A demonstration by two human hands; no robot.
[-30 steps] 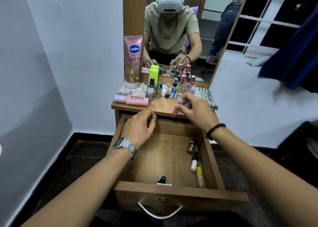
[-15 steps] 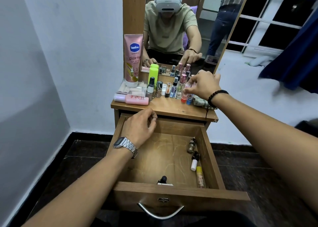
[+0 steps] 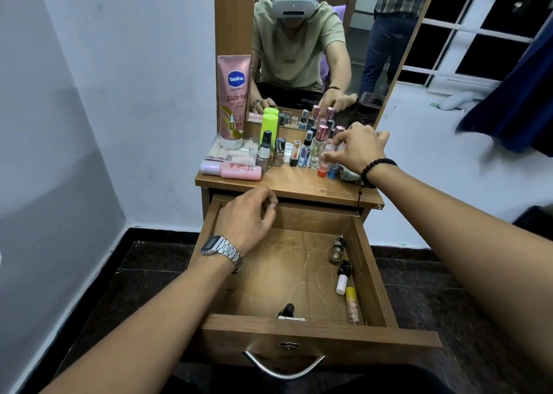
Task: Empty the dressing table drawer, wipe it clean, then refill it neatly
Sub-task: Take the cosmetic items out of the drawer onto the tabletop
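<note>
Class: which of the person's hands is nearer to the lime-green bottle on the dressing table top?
Left. The left hand hovers over the drawer's back left corner, just below the green bottle. The right hand is further off to the bottle's right, at the small tubes.

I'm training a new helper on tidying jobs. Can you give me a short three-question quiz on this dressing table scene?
1. True or false: the drawer is already empty.
2. Which hand is at the small bottles on the tabletop: (a) left hand (b) right hand?
3. How does the pink Vaseline tube stand?

Key: 1. False, a few small items lie along its right wall and front. 2. b. 3. Upright, on its cap, beside the mirror.
</note>
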